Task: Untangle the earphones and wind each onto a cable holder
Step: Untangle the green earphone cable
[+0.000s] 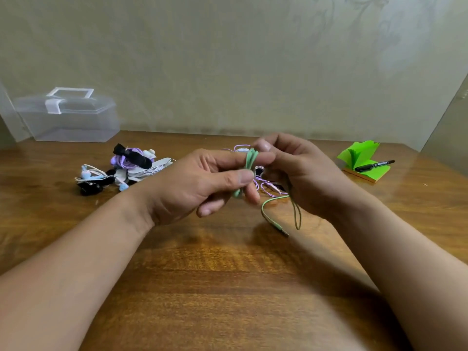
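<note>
A green earphone cable (250, 160) is bundled in loops around the fingers of my left hand (200, 183), whose thumb presses on the loops. My right hand (301, 171) pinches the same green cable just beside it. The cable's tail hangs down in a loop, and its plug (283, 231) lies on the wooden table (228, 287). A purple earphone cable (268, 186) lies loose on the table behind and under my hands. To the left sits a pile of wound earphones and cable holders (121, 168) in black, grey, purple and light blue.
A clear plastic box (68, 117) with a lid stands at the back left against the wall. At the right lie a green sticky-note pad (364, 163) and a black marker (374, 165) on it.
</note>
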Demonstrator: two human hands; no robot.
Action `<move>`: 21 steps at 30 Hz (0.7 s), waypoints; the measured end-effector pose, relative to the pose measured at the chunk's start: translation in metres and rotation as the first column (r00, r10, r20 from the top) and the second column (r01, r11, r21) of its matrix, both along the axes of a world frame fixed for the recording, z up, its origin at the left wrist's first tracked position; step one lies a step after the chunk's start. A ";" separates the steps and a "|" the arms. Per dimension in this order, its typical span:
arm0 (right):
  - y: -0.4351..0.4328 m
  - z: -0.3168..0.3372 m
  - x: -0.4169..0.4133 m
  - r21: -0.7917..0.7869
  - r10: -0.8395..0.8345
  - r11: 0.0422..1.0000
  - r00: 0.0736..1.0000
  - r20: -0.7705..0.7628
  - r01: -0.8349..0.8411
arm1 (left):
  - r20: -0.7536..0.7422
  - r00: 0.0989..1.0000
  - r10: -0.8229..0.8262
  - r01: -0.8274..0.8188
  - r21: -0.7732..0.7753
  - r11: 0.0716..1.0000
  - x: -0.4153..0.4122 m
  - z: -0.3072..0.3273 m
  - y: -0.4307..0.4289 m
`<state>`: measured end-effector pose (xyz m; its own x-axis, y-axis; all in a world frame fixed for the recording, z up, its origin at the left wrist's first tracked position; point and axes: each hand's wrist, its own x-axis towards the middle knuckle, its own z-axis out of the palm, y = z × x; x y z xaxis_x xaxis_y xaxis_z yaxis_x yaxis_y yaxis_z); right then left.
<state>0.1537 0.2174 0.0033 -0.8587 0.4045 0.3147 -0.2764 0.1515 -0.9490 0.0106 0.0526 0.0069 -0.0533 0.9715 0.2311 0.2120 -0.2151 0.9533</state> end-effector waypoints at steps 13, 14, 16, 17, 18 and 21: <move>-0.036 -0.005 -0.003 0.499 -0.096 0.866 0.962 0.255 -0.045 | 0.082 0.905 0.418 -0.426 0.172 0.888 -0.006 -0.007 0.012; -0.035 -0.004 -0.003 0.532 -0.105 0.845 0.961 0.255 -0.049 | -0.034 0.881 0.471 -0.456 0.196 0.868 -0.005 -0.008 0.012; -0.032 -0.002 -0.001 0.591 -0.158 0.806 0.955 0.253 -0.023 | -0.257 0.803 0.537 -0.483 0.247 0.840 -0.008 -0.011 0.011; -0.029 0.000 0.000 0.602 -0.198 0.799 0.947 0.251 0.008 | -0.361 0.750 0.554 -0.483 0.273 0.832 -0.011 -0.011 0.010; -0.024 0.002 0.001 0.605 -0.234 0.795 0.942 0.242 0.042 | -0.442 0.699 0.563 -0.483 0.288 0.827 -0.014 -0.011 0.008; -0.013 0.010 0.006 0.523 -0.290 0.836 0.943 0.166 0.165 | -0.532 0.641 0.553 -0.501 0.256 0.827 -0.021 -0.010 0.005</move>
